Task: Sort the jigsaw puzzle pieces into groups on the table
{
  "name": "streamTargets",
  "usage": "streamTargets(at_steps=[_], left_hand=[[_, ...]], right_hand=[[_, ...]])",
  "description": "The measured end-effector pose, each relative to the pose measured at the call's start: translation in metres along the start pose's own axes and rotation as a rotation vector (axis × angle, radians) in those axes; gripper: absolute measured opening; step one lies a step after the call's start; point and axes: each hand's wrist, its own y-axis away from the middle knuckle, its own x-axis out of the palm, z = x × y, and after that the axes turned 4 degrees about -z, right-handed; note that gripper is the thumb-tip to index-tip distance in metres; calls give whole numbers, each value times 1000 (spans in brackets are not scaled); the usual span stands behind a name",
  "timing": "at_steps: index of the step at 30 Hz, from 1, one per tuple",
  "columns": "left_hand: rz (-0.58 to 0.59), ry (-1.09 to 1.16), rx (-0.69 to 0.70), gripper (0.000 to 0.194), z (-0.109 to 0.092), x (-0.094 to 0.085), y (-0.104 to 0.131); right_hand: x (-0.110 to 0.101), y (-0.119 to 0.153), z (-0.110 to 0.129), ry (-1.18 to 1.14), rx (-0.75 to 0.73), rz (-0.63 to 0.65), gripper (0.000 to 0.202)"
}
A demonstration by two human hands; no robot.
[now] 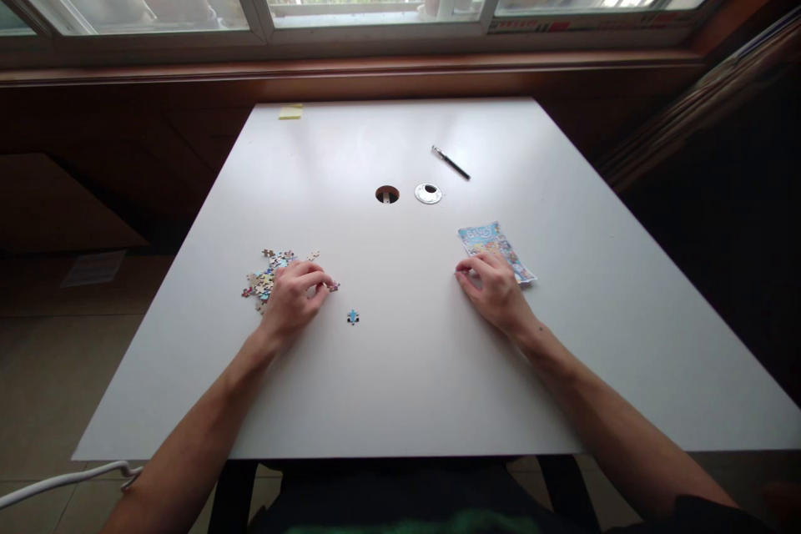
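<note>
My left hand [296, 294] is closed in a pinch at a small reddish jigsaw piece [335, 287] on the white table. Partly hidden behind that hand lies a heap of loose jigsaw pieces [263, 279]. One blue jigsaw piece with dark and white edges [353, 317] lies apart, to the right of the hand. On the right, my right hand [494, 290] rests with thumb and fingers pressed together; whatever is between the tips is too small to make out. Beneath and behind it sits a colourful printed sheet or packet [490, 240], its lower part covered by the hand.
A black pen [450, 163] lies farther back. The white table [400, 384] has a round cable hole [387, 195], with a silver ring-shaped cover [429, 193] beside it. A yellow sticky note [291, 112] is at the far left edge, below the window. A white cable [68, 480] hangs at lower left.
</note>
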Motion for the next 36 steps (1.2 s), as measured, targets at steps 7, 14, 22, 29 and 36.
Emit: streamTargets(at_steps=[7,14,22,29,36], left_hand=[[144,-40,148,33,-10,3,1],[345,88,264,59,-29,8,6],[414,85,331,58,-32,6,4],[439,-28,396,60,-35,9,6],[468,-9,393,56,-36,6,4]], right_hand=[[1,0,0,15,-6,-2,8],[-1,-1,10,11,-47,-45,9],[-4,5,53,-177,-449,259,38],[4,13,74,-35,-604,534,63],[3,12,75,-4,-599,548,59]])
